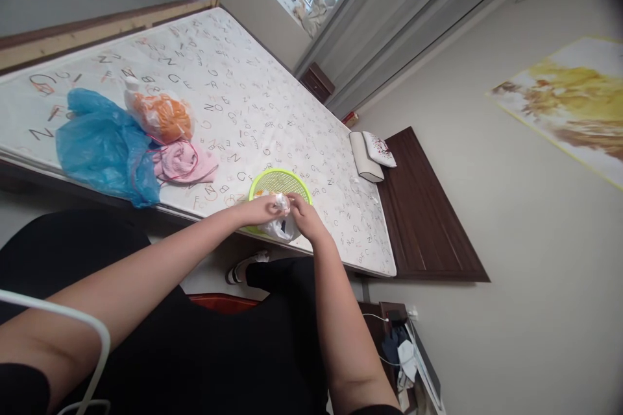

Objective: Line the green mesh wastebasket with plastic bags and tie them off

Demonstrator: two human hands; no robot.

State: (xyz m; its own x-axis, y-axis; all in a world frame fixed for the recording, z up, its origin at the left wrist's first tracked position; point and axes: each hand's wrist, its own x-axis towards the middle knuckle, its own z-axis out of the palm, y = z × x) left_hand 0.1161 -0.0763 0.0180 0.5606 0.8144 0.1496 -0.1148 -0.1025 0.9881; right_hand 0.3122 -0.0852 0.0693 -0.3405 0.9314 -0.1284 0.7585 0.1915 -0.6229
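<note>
My left hand (267, 209) and my right hand (304, 215) are close together above the near edge of the bed. Both hands have their fingers closed on the gathered top of a white plastic bag (278, 228). Below my hands, the bag's thin body shows something dark inside that I cannot make out. Around and behind it stands a yellow-green mesh basket (280, 175), its front partly hidden by my hands and the bag. A small orange item shows near the basket's left inner side.
On the mattress (263, 110) to the left lie a blue plastic bag (104, 149), a clear bag with orange contents (168, 117) and a folded pink cloth (182, 162). Pillows (365, 157) rest by the dark headboard (428, 207). A cluttered bedside table (387, 311) stands at lower right.
</note>
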